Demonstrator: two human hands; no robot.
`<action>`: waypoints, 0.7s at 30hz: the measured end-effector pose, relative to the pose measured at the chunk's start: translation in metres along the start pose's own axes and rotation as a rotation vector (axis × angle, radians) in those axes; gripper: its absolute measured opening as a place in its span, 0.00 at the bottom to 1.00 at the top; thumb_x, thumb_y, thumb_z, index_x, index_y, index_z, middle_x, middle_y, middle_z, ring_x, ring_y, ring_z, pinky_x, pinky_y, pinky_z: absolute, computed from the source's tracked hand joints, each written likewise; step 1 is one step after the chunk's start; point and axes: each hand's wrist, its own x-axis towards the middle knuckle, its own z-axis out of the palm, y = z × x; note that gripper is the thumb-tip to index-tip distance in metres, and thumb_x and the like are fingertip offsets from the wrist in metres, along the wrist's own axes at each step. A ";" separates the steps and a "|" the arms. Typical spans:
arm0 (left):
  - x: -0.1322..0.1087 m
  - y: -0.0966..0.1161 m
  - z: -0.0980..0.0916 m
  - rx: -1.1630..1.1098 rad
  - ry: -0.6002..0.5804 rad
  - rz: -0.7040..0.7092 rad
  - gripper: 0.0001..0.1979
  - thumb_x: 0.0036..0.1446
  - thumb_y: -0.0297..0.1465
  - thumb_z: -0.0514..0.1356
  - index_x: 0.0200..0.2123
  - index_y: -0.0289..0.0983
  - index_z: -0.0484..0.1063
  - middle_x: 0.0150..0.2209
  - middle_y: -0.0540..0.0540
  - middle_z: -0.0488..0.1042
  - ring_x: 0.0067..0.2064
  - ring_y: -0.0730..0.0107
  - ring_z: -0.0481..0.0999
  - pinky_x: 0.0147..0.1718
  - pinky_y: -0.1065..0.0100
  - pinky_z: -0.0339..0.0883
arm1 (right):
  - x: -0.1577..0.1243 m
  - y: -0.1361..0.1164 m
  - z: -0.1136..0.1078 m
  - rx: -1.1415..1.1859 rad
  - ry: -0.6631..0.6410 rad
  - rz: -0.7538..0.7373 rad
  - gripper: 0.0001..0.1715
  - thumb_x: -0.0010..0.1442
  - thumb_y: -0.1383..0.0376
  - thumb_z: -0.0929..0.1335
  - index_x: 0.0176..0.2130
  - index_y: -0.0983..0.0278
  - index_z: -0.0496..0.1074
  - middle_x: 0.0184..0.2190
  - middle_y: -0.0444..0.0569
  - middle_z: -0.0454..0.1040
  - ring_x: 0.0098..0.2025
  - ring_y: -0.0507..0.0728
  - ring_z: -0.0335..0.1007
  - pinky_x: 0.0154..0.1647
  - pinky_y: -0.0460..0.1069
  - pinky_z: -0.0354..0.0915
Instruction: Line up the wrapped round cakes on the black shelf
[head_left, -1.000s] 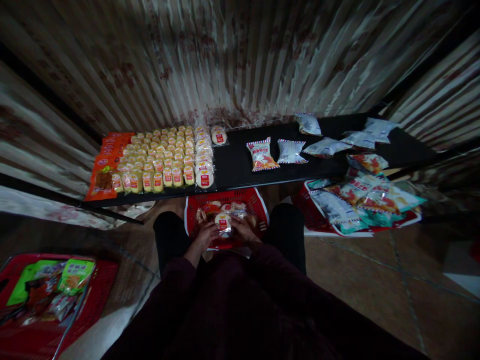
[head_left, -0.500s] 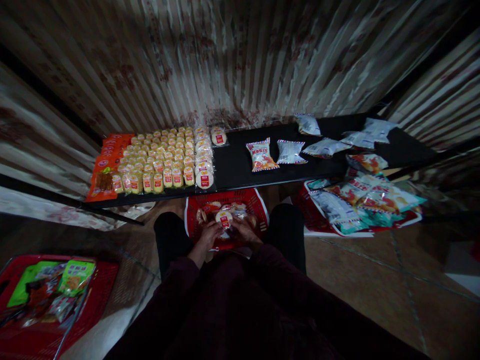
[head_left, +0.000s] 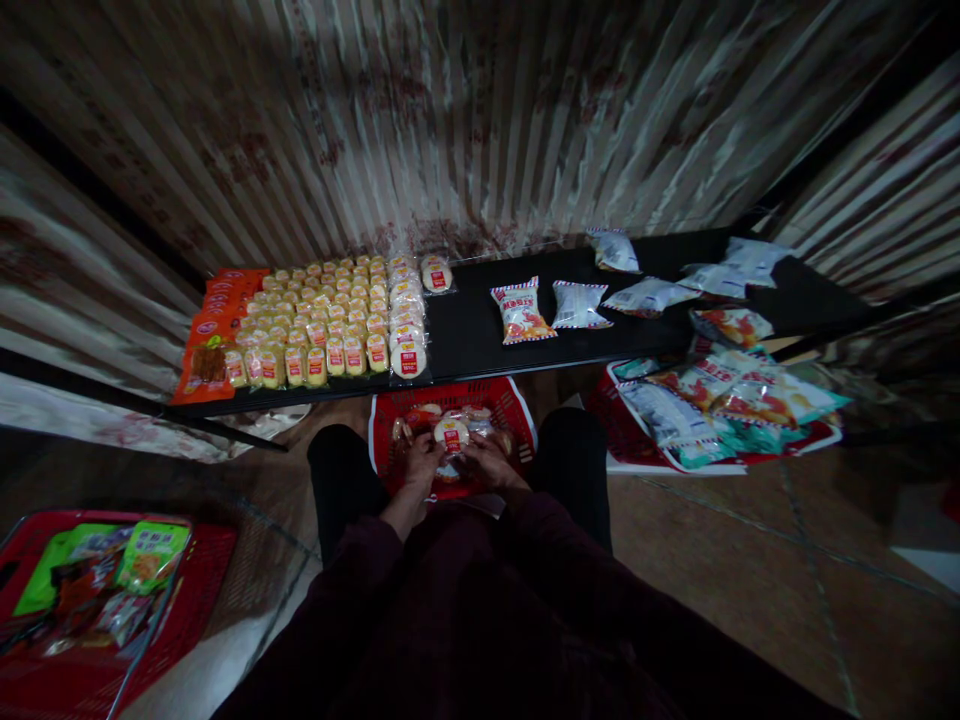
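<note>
Both my hands are down in a red basket (head_left: 516,415) that stands on the floor between my knees. My left hand (head_left: 421,458) and my right hand (head_left: 489,460) are closed together on a round wrapped cake packet (head_left: 451,434) with a red label, held just above the other packets in the basket. On the black shelf (head_left: 469,330) in front lie rows of the same wrapped cakes (head_left: 334,320), with one more at the back (head_left: 436,275).
Orange packets (head_left: 210,330) lie at the shelf's left end, and white and striped snack bags (head_left: 523,311) toward the right. A red basket of snack bags (head_left: 720,405) sits at the right, another with green packets (head_left: 112,590) at lower left. A corrugated wall stands behind.
My hands have lifted the round packet a little higher and farther forward in the basket. Nothing on the shelf has moved.
</note>
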 end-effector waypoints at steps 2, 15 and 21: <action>0.000 0.002 0.000 0.094 0.019 0.033 0.13 0.51 0.28 0.63 0.42 0.34 0.69 0.36 0.43 0.77 0.31 0.71 0.76 0.27 0.73 0.68 | -0.002 -0.003 0.002 0.096 0.003 0.027 0.25 0.37 0.59 0.74 0.38 0.59 0.70 0.33 0.45 0.78 0.33 0.56 0.74 0.37 0.50 0.68; -0.023 0.023 0.011 0.360 -0.001 0.326 0.16 0.52 0.21 0.57 0.44 0.37 0.65 0.43 0.42 0.73 0.44 0.66 0.73 0.48 0.65 0.64 | -0.014 -0.019 0.004 0.151 0.062 0.070 0.25 0.40 0.62 0.73 0.41 0.60 0.69 0.28 0.43 0.76 0.26 0.52 0.70 0.28 0.46 0.64; -0.029 0.029 0.012 0.503 -0.021 0.356 0.11 0.53 0.22 0.55 0.40 0.39 0.69 0.41 0.43 0.73 0.49 0.63 0.71 0.53 0.62 0.60 | -0.013 -0.016 0.004 0.170 0.076 0.052 0.25 0.40 0.61 0.74 0.41 0.59 0.70 0.30 0.43 0.77 0.27 0.51 0.70 0.28 0.45 0.65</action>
